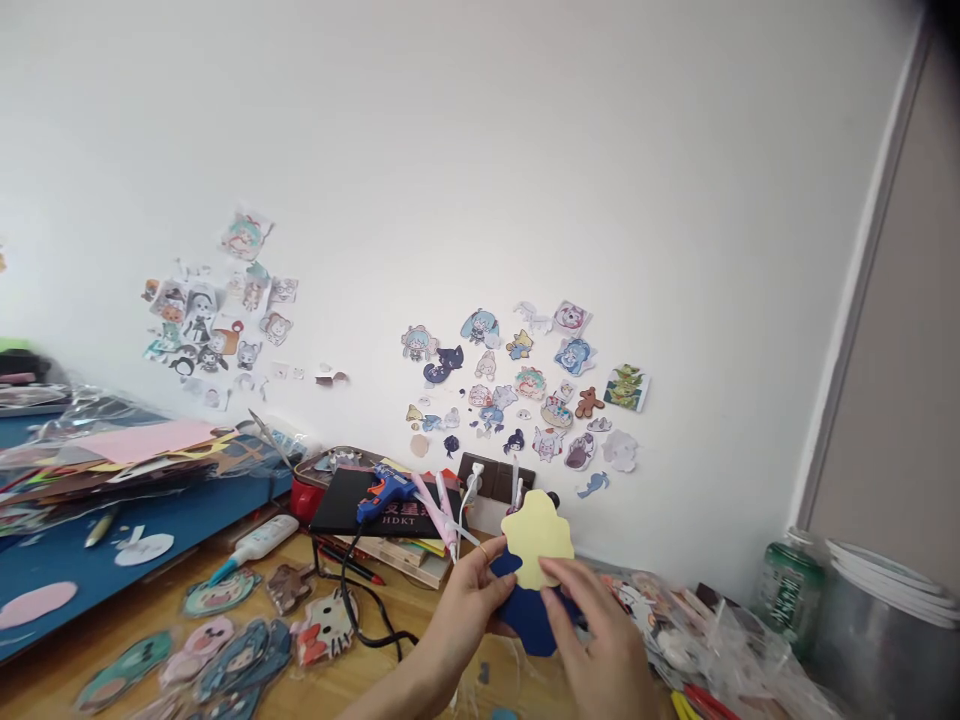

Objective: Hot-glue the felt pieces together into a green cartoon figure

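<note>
Both hands are working above the counter [401,600]. Left hand [476,590] is gripping the blue piece [534,622] by its left edge; right hand [592,610] is pinching the yellow piece [536,530] near its lower edge. Yellow is overlapping blue's upper part and jutting past it at the top; whether the two are joined, cannot tell. Judgement: good handling is calling for a steady left grip, a check of outlines before pressing, and light pressure, as thin sheets are probably creasing easily. Glue gun [386,493] is lying beyond the left hand.
</note>
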The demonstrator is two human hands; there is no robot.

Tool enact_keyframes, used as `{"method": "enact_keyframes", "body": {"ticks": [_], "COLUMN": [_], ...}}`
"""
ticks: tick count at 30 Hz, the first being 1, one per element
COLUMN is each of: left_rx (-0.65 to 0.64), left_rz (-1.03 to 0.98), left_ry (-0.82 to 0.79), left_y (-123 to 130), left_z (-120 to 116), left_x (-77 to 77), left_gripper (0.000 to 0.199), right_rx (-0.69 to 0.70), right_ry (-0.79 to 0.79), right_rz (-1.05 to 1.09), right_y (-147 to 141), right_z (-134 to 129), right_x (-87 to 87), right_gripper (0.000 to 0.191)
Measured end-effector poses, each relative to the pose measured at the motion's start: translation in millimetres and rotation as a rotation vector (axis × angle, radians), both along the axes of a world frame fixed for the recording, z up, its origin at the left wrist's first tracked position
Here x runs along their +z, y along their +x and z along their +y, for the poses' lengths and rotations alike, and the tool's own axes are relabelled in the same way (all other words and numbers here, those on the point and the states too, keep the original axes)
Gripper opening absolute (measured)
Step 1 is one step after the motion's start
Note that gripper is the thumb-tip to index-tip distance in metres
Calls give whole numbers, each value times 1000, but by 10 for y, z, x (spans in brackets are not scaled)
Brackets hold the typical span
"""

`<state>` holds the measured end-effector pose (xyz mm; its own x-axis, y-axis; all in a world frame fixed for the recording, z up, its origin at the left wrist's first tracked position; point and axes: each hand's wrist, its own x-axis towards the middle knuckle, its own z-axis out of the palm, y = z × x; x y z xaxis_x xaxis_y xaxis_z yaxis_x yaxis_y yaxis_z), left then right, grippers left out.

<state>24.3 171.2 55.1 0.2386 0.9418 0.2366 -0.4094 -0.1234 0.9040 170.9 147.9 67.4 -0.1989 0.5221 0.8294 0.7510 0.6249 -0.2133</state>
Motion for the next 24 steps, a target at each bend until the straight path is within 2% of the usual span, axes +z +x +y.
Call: {"method": "enact_keyframes", "body": {"ticks": [4, 6, 9, 12, 18, 24], "left_rx": [-22, -74, -133, -106, -41, -34], "left_rz": [57, 90, 124, 132, 97, 67], "left_ry": [11, 22, 26, 2, -38, -70], "left_y": [-39, -45, -52, -70, -119, -112], "left_z": [23, -6, -36, 4, 91, 94], "left_x": [9, 29, 40, 0, -58, -85], "left_gripper": [63, 55, 51, 59, 59, 55], "right_rx": [-55, -35, 66, 145, 149, 191], "right_ry": [-198, -302, -452, -543, -569, -634], "right_rz": [403, 509, 536, 578, 727, 737], "right_y": [172, 225, 259, 268, 298, 287], "right_z": [49, 77, 103, 113, 151, 153], "right_x": [87, 122, 155, 158, 101, 78], "right_gripper": [38, 51, 50, 40, 36, 38]}}
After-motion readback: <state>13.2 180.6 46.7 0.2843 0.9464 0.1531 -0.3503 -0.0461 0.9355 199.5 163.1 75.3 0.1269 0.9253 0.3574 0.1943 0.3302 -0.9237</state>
